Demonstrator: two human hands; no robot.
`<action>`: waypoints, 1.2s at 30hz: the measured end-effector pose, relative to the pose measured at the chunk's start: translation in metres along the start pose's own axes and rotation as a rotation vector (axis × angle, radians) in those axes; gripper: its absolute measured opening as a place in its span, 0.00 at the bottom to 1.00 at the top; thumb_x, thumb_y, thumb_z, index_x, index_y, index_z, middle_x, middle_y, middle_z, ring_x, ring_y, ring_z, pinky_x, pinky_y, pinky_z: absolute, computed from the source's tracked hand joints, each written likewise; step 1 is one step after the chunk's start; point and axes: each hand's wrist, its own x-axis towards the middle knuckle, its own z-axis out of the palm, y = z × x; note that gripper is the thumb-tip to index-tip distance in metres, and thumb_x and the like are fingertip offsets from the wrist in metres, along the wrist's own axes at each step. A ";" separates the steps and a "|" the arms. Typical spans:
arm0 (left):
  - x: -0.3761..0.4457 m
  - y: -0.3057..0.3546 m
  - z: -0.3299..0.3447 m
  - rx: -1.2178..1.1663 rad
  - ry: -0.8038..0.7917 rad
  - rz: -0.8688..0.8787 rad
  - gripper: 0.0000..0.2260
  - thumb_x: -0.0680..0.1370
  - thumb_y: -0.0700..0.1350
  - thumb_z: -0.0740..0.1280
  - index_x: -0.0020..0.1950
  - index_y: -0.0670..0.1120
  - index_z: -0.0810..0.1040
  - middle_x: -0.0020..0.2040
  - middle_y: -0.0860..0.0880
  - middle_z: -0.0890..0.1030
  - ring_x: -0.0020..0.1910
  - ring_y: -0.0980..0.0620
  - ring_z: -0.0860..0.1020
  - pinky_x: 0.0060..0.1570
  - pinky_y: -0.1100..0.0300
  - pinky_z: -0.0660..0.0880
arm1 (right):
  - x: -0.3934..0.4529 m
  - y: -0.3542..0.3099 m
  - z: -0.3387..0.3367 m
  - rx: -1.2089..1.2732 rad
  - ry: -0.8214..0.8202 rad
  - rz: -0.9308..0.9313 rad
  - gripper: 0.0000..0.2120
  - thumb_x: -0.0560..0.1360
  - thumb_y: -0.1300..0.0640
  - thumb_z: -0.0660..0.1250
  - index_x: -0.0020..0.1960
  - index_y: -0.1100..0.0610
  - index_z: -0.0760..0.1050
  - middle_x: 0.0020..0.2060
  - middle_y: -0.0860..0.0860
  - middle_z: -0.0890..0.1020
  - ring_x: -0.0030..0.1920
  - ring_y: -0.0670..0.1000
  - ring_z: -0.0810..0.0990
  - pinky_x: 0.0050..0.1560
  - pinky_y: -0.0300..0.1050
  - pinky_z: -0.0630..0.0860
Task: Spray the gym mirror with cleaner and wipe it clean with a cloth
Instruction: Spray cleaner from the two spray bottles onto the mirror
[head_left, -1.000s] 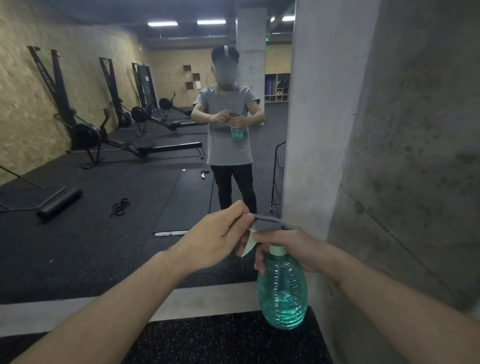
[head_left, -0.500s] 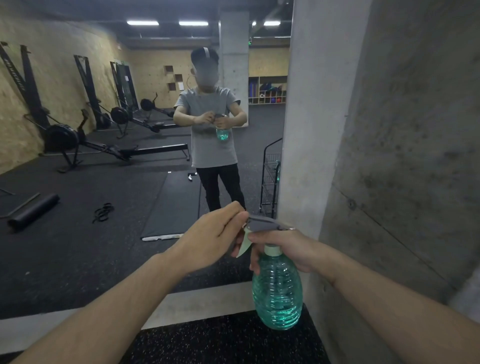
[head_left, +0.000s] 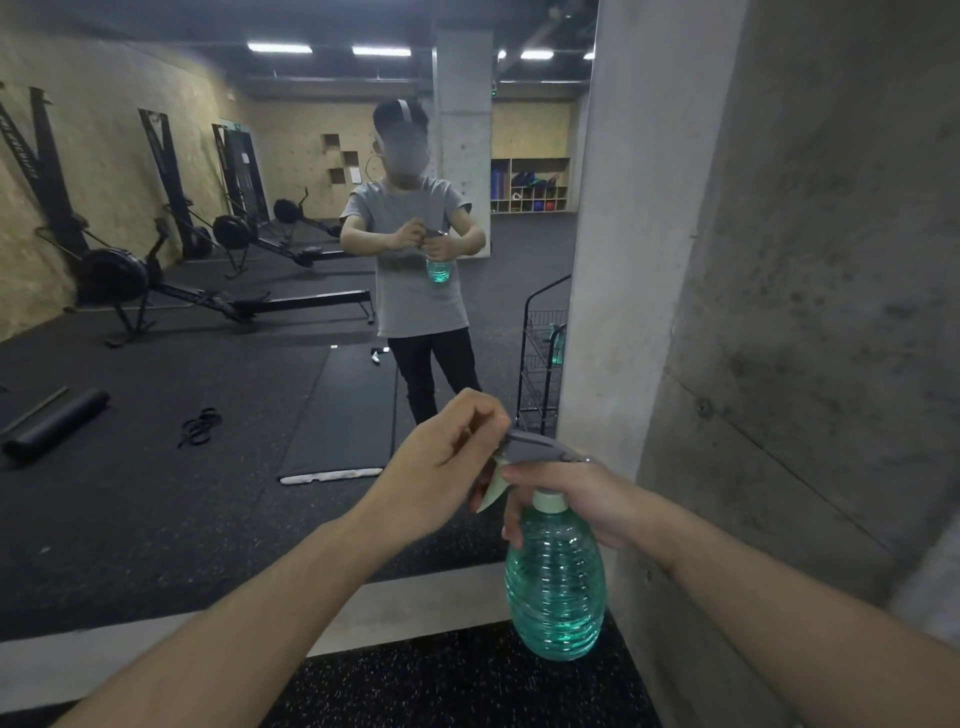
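Spray bottle (head_left: 555, 582), half full of green cleaner, held in the air before the mirror (head_left: 260, 364), just left of a concrete pillar (head_left: 639, 260). Right hand (head_left: 571, 499) is clenched round the bottle's neck below the grey head (head_left: 540, 449); left hand (head_left: 441, 467) pinches the nozzle tip. The step appears to be setting the nozzle: turn it gently, steady the neck, then aim at the glass. No cloth visible.

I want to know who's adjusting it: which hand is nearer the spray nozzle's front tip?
Left. The left hand pinches the tip of the grey spray nozzle; the right hand grips the green ribbed plastic bottle at its neck, behind and below.
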 end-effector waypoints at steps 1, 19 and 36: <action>-0.002 -0.001 -0.003 0.022 -0.025 0.002 0.04 0.85 0.51 0.61 0.50 0.56 0.72 0.33 0.45 0.77 0.28 0.46 0.77 0.32 0.49 0.75 | 0.001 0.001 0.001 0.011 -0.016 -0.011 0.07 0.77 0.54 0.67 0.47 0.50 0.85 0.41 0.55 0.87 0.32 0.54 0.82 0.50 0.56 0.74; -0.024 -0.007 -0.026 0.403 0.033 0.052 0.16 0.81 0.62 0.51 0.48 0.52 0.69 0.30 0.53 0.78 0.33 0.55 0.78 0.38 0.61 0.74 | 0.006 -0.002 0.033 -0.008 0.022 0.020 0.08 0.78 0.56 0.68 0.43 0.49 0.85 0.33 0.52 0.86 0.33 0.55 0.81 0.47 0.52 0.77; 0.026 -0.017 -0.067 0.148 0.353 -0.251 0.13 0.85 0.54 0.60 0.44 0.47 0.69 0.33 0.50 0.72 0.28 0.57 0.68 0.33 0.57 0.68 | 0.052 -0.027 0.001 -0.183 0.238 -0.057 0.20 0.81 0.47 0.63 0.60 0.63 0.77 0.56 0.54 0.86 0.46 0.59 0.86 0.51 0.50 0.81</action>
